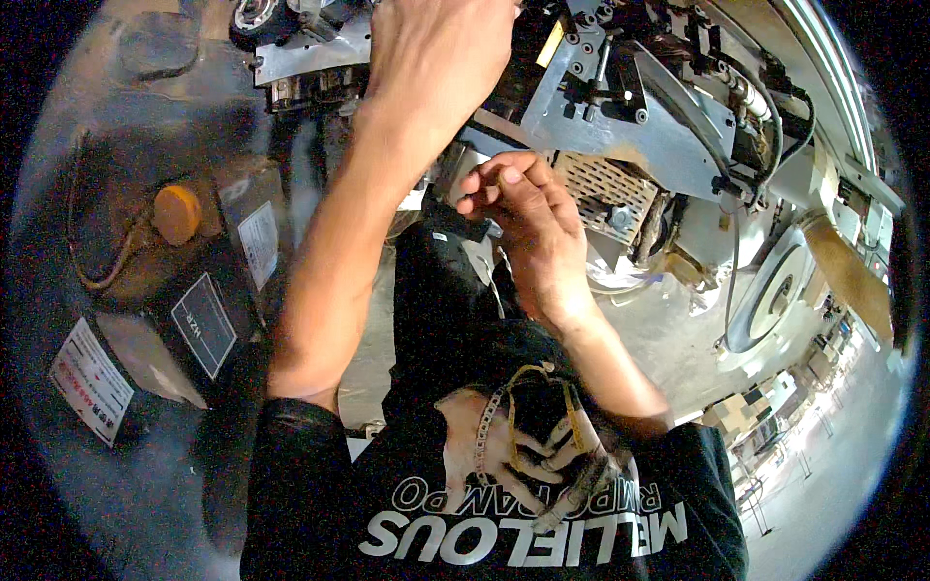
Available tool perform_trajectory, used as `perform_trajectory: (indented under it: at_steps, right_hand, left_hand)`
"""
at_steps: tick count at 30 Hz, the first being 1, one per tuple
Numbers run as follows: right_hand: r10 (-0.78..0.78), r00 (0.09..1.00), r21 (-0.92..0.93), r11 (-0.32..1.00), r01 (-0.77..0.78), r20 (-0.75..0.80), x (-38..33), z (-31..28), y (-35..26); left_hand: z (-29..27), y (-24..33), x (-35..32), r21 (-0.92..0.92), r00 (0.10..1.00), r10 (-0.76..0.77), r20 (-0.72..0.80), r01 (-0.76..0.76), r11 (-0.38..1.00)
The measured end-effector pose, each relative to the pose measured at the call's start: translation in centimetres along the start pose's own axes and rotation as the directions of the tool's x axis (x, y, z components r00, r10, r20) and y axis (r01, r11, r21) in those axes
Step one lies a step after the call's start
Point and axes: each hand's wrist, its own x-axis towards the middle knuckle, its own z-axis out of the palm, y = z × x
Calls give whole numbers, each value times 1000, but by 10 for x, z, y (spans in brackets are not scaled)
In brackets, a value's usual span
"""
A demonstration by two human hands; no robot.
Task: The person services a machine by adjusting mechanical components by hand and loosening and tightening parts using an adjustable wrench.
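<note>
My left hand reaches forward over the machine, back of the hand up. Its fingers run out past the top edge, so their grip is hidden. Lower and to the right, my right hand is closed, thumb pressed towards the curled fingers. Whatever it may hold is too small or hidden to name. A shiny metal block sits right beside these fingertips. To the right of both hands lies a grey metal machine plate with bolts, and below it a tan perforated plate.
On the left stand a dark labelled box and an orange round knob with a cable. A dark wheel-like part is at the top left. Hoses and a large pale disc are on the right.
</note>
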Motion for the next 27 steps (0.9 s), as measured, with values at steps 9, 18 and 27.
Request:
perform_trajectory:
  at_steps: [9,18,27]
  right_hand:
    - [26,999,97,995,-24,-23,-7,1,2]
    - [4,1000,32,999,-3,-25,-7,-2,2]
    - [-113,993,-227,967,117,28,-11,-7,7]
  left_hand:
    - [26,-8,-29,134,993,-105,60,96,986]
    - [33,-15,-26,96,999,-3,-33,6,995]
    - [3,3,0,59,992,-95,89,90,994]
